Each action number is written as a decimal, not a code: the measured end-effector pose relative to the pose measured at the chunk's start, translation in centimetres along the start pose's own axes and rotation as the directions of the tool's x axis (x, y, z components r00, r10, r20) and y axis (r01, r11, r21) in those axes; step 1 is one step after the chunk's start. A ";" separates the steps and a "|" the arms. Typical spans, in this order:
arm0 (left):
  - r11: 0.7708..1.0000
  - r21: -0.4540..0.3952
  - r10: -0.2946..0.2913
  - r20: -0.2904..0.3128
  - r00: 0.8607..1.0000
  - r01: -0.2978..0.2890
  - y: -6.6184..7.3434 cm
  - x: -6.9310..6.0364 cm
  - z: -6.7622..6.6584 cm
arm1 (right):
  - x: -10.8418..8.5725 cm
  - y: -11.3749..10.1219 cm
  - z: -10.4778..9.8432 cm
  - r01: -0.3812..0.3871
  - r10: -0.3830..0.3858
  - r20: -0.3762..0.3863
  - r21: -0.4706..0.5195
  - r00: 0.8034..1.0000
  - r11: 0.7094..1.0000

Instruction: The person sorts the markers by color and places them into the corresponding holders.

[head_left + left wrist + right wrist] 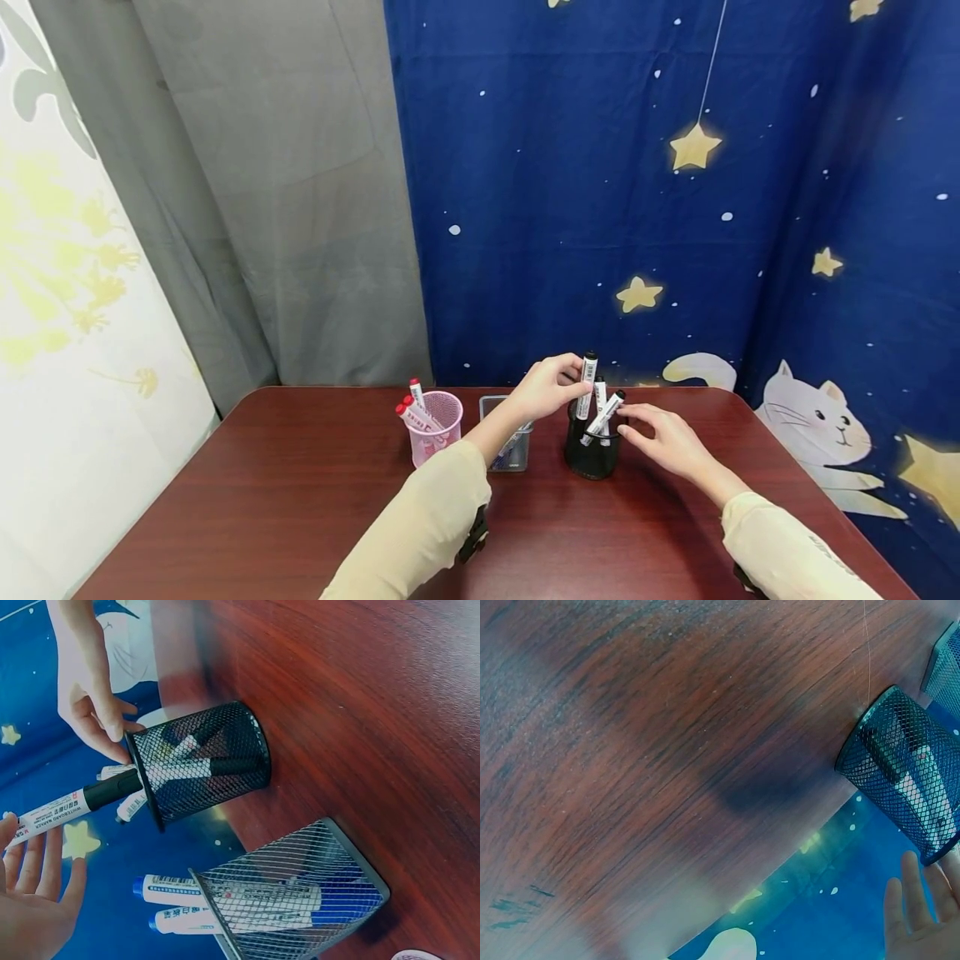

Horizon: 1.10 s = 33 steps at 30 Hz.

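Note:
My left hand (551,387) pinches a whiteboard marker (52,813) near its upper end. The marker's black cap dips into the mouth of a round black mesh pen cup (591,458). Two other white markers lean inside that cup, one of them a tilted marker (604,417). At the cup's right side is my right hand (663,437), its fingertips at the rim. Its fingers look fairly straight in the right wrist view, and no marker shows in them.
Left of the black cup stands a rectangular mesh holder (300,889) with blue-capped markers, partly behind my left forearm. Farther left, a pink mesh cup (442,425) holds red-ended markers. All three stand near the back edge of the brown table (300,500), before the curtains.

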<state>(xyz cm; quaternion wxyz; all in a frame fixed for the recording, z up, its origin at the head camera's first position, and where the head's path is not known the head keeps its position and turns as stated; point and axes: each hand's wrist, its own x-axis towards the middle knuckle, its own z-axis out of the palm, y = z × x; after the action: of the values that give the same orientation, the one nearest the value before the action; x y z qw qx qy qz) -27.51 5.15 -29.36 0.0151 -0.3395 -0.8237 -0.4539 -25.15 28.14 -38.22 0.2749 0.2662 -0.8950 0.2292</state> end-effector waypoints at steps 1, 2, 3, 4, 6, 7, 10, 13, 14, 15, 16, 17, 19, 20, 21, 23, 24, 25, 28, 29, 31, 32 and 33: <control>1.000 0.004 -0.004 0.000 1.000 0.004 0.1 0.1 0.0 | 0.0 0.0 0.0 0.001 -0.001 -0.002 0.002 1.000 1.000; 1.000 0.005 -0.006 -0.001 1.000 0.006 0.1 0.2 0.1 | 0.0 0.0 0.0 0.001 -0.001 -0.002 0.005 1.000 1.000; 1.000 0.008 -0.007 -0.004 1.000 0.007 0.2 0.3 0.1 | 0.0 0.0 0.1 -0.001 0.001 -0.001 0.008 1.000 1.000; 1.000 0.011 -0.007 -0.008 1.000 0.007 0.2 0.4 0.1 | 0.0 0.1 0.1 -0.003 0.003 0.002 0.009 1.000 1.000; 1.000 0.005 -0.004 -0.017 1.000 0.004 0.3 0.6 0.2 | 0.0 0.1 0.2 -0.008 0.008 0.006 0.014 1.000 1.000; 1.000 0.004 -0.001 -0.023 1.000 0.001 0.4 0.7 0.3 | 0.0 0.1 0.2 -0.010 0.010 0.008 0.015 1.000 1.000; 1.000 -0.009 0.004 -0.037 0.999 -0.004 0.4 0.8 0.4 | 0.0 0.0 0.2 -0.009 0.009 0.009 0.014 1.000 1.000; 1.000 -0.014 0.004 -0.050 0.999 -0.005 0.3 1.0 0.6 | 0.1 -0.1 0.2 -0.002 0.002 0.004 0.015 1.000 1.000; 1.000 -0.018 0.003 -0.053 0.999 -0.004 0.2 1.1 0.7 | 0.1 -0.1 0.1 0.000 0.000 0.002 0.015 1.000 1.000; 1.000 -0.021 0.001 -0.058 0.998 -0.002 0.2 1.1 0.8 | 0.1 -0.1 0.1 0.001 -0.001 0.001 0.014 1.000 1.000; 1.000 -0.023 0.000 -0.063 0.998 -0.001 0.1 1.2 0.9 | 0.1 -0.1 0.1 0.002 -0.002 0.000 0.013 1.000 1.000; 1.000 -0.029 -0.004 -0.068 0.998 0.002 0.0 1.3 1.0 | 0.1 -0.1 0.1 0.002 -0.002 -0.001 0.012 1.000 1.000; 0.999 -0.040 -0.015 -0.073 0.997 0.012 -0.1 1.6 1.2 | 0.1 -0.1 0.1 0.001 -0.001 0.000 0.010 1.000 1.000; 0.999 -0.041 -0.022 -0.073 0.997 0.019 -0.2 1.7 1.3 | 0.1 0.0 0.1 0.001 -0.001 0.001 0.010 1.000 1.000; 0.999 -0.040 -0.029 -0.074 0.997 0.026 -0.3 1.8 1.3 | 0.0 0.0 0.1 0.000 0.000 0.001 0.009 1.000 1.000; 0.998 -0.041 -0.047 -0.071 0.996 0.044 -0.3 1.9 1.4 | 0.0 0.0 0.1 0.000 0.000 0.001 0.010 1.000 1.000; 0.998 -0.038 -0.053 -0.070 0.996 0.051 -0.4 1.9 1.5 | 0.0 0.0 0.0 -0.001 0.001 0.001 0.011 1.000 1.000; 0.998 -0.037 -0.055 -0.066 0.996 0.053 -0.5 1.9 1.6 | 0.0 0.0 0.0 -0.001 0.001 0.001 0.013 1.000 1.000; 0.998 -0.032 -0.054 -0.069 0.996 0.052 -1.0 1.8 1.8 | 0.0 0.0 0.0 -0.005 0.005 0.005 0.015 1.000 1.000; 0.998 -0.028 -0.050 -0.074 0.996 0.048 -1.2 1.8 1.8 | 0.0 0.0 0.0 -0.007 0.007 0.008 0.016 1.000 1.000; 0.999 -0.021 -0.038 -0.088 0.995 0.036 -1.4 1.6 1.9 | 0.0 0.0 0.0 -0.011 0.010 0.013 0.015 1.000 1.000; 0.999 -0.014 -0.035 -0.096 0.995 0.034 -1.5 1.5 1.8 | 0.0 0.0 0.0 -0.011 0.011 0.014 0.016 1.000 1.000; 0.999 -0.009 -0.033 -0.102 0.994 0.032 -1.5 1.5 1.8 | 0.0 0.0 0.0 -0.010 0.010 0.013 0.017 1.000 1.000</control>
<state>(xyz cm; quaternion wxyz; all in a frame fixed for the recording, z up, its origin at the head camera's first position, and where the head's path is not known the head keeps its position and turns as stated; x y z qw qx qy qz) -28.98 6.80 -31.02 0.0484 -0.3025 -0.8256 -0.4738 -25.15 28.13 -38.17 0.2656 0.2655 -0.8962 0.2363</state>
